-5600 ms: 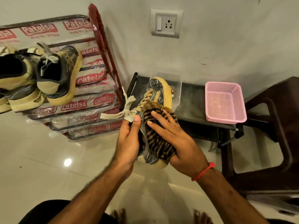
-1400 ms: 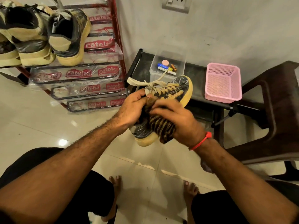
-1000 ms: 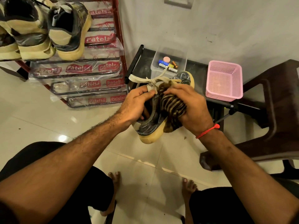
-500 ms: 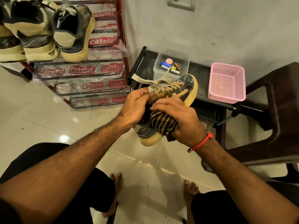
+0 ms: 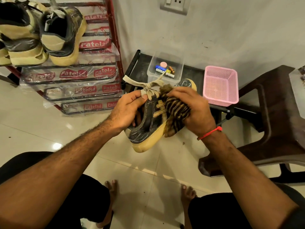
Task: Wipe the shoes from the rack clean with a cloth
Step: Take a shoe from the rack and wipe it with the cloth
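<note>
While the left hand [image 5: 127, 109] curls around the collar of the shoe [image 5: 153, 123], thumb pinching the tied lace [image 5: 146, 87] at the top, the right hand [image 5: 193, 111] bunches a brown striped cloth [image 5: 175, 116] in bent fingers and presses it against the shoe's side near the front. Held in the air between both hands, the shoe runs its long axis from the heel, low and toward the person, up and away to the toe, which shows just beyond the right hand's knuckles. Judged from this, the cloth hand is nearer the toe and would sweep back along that axis toward the heel, which lies bare below the grip. Up and to the left of the grip, more shoes [image 5: 41, 33] sit on a red rack [image 5: 115, 47] whose plastic-wrapped shelves read "Patelsa". Just beyond the shoe stand a clear box [image 5: 179, 70] and a pink basket [image 5: 221, 86]
</note>
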`<state>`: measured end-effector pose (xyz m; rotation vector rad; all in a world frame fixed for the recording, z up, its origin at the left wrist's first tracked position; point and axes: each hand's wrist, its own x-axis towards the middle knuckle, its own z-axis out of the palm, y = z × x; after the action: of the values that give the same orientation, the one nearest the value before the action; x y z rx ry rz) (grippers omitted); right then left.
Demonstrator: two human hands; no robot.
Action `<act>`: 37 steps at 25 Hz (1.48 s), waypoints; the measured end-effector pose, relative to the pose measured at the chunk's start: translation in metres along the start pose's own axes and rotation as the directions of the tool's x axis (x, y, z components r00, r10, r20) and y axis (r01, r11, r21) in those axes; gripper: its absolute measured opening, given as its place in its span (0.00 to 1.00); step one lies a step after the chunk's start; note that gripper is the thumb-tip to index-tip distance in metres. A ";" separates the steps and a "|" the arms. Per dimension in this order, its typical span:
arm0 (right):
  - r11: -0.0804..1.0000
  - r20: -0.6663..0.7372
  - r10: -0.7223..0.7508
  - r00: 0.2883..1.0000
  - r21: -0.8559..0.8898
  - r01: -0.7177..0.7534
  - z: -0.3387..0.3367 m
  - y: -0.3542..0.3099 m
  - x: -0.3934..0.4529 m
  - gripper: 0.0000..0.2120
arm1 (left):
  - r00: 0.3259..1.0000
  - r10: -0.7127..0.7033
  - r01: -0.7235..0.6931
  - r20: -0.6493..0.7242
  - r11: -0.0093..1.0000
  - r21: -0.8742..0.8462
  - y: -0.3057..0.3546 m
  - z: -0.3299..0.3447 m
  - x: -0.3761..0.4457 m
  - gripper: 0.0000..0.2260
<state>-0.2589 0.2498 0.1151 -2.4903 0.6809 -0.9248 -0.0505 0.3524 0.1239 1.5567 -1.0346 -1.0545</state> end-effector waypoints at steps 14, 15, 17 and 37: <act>0.980 -0.001 0.133 0.991 0.151 -0.132 0.020 -0.034 -0.009 0.15 | 0.998 0.043 -0.041 -0.035 0.998 0.057 -0.010 -0.003 0.002 0.09; 0.977 0.008 0.097 0.995 0.192 -0.097 0.020 -0.038 -0.008 0.14 | 0.998 0.032 -0.030 -0.056 0.999 0.037 -0.009 -0.004 0.003 0.10; 0.970 0.039 0.026 0.999 0.239 -0.035 0.018 -0.040 -0.009 0.14 | 0.997 0.008 -0.007 -0.074 1.000 0.012 -0.006 -0.005 0.005 0.13; 0.976 0.124 -0.131 0.984 0.188 0.106 0.023 -0.061 -0.014 0.15 | 0.995 -0.002 0.031 0.097 0.955 -0.295 -0.007 -0.002 0.016 0.15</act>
<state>-0.2341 0.3113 0.1239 -2.4248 0.3890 -0.8095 -0.0437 0.3394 0.1146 1.2838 -0.8813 -1.2442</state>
